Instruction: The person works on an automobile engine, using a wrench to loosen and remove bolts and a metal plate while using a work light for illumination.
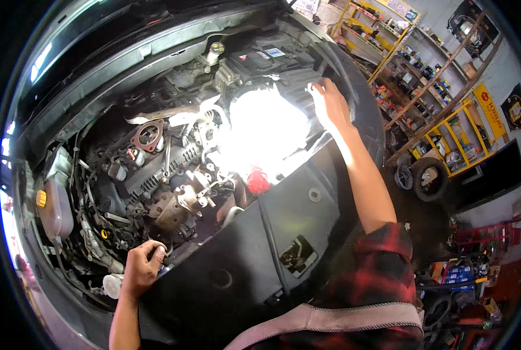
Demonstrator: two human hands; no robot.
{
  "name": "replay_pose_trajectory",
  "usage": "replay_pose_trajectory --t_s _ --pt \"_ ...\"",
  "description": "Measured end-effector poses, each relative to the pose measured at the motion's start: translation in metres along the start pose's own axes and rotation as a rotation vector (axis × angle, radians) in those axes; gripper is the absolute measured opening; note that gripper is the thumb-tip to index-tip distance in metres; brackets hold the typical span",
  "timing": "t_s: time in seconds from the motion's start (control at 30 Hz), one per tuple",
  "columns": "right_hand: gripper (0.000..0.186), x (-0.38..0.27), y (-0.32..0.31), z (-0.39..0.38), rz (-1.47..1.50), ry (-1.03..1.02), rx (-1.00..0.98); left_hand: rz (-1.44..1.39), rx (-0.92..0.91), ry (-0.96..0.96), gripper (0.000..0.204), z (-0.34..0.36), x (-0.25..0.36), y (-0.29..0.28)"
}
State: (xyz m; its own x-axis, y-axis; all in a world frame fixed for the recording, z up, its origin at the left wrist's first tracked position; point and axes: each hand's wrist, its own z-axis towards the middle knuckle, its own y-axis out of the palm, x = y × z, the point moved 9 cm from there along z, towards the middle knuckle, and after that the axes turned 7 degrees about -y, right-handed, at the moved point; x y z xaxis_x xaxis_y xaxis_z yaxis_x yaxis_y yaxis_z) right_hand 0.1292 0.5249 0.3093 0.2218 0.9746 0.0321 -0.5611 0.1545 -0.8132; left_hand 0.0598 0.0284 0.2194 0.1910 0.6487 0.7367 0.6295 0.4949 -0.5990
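Observation:
My left hand (144, 269) is at the front edge of a car's engine bay, thumb against curled fingers. A small shiny bit shows by its fingertips; what they grip is hidden. Farther off to the right, my right hand (330, 106) is beside the battery area, fingers bent, its fingertips washed out by glare. What it holds or leans on I cannot make out. A glaring work lamp with a red end (258, 179) lies between the hands, its dark cable (274, 245) running over the black front cover (202, 297). Left of the lamp is the opened engine (176, 207), with a ring-shaped flange gasket (148, 136) on top.
A coolant tank (57, 209) with a yellow cap stands at the left. The battery (270, 60) is at the back. Beyond the right fender are yellow shelves (383, 44) full of parts, a tyre (429, 179) and a red rack (488, 236).

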Motion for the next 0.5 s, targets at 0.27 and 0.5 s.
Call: replay_pose_trajectory --t_s 0.27,0.5 --pt "0.029 0.061 0.101 -0.004 -0.239 0.058 -0.346 0.076 0.024 0.031 0.017 0.002 0.013 0.001" --pt "0.033 0.006 0.055 0.018 -0.051 0.064 -0.035 0.131 0.020 -0.067 0.017 0.004 0.000 0.003"
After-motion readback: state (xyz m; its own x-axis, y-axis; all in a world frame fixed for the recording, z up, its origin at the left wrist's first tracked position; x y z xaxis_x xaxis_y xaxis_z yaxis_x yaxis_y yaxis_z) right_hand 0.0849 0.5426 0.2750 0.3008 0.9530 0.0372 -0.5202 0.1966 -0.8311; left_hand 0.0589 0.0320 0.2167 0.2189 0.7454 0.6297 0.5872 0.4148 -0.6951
